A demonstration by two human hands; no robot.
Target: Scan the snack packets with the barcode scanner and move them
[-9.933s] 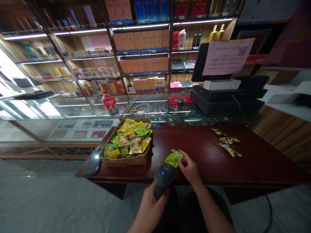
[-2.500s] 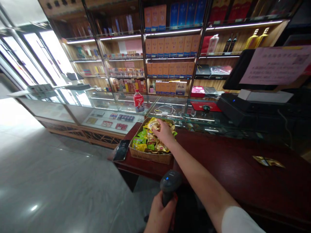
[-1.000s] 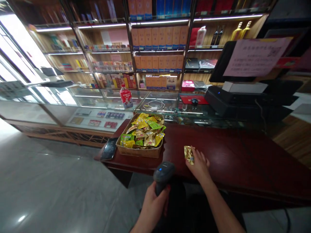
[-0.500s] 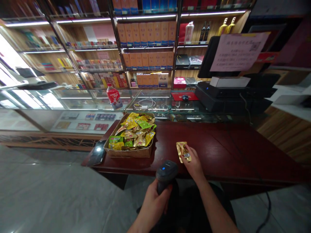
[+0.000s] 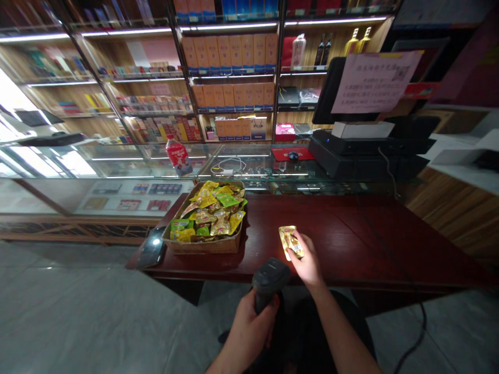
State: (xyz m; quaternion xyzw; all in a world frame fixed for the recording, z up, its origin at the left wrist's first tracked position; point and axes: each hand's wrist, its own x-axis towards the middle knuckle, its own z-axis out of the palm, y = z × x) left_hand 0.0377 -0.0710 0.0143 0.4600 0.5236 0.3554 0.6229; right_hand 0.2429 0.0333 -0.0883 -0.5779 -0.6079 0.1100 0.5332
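Note:
My left hand (image 5: pixel 253 322) is wrapped round the handle of a dark barcode scanner (image 5: pixel 271 275), held in front of the table's near edge. The scanner's head points toward a gold snack packet (image 5: pixel 287 239), which is lit brightly. My right hand (image 5: pixel 307 262) is closed on that packet, thumb and fingers at its right side, just over the tabletop. To the left stands a cardboard box (image 5: pixel 206 246) piled with yellow, green and gold snack packets (image 5: pixel 220 208).
A phone (image 5: pixel 152 249) lies at the left end of the dark red table (image 5: pixel 351 234). Behind are a glass counter (image 5: pixel 148 161) with a red-labelled bottle (image 5: pixel 178 155), a white cable (image 5: pixel 230 166), a mouse (image 5: pixel 293 156) and a monitor (image 5: pixel 331 88). A black cord (image 5: pixel 421 327) hangs at the right.
A bright light now falls on the packet and my right fingers. The blue light on top of the scanner no longer shows. The view has shifted slightly; both hands keep their grips.

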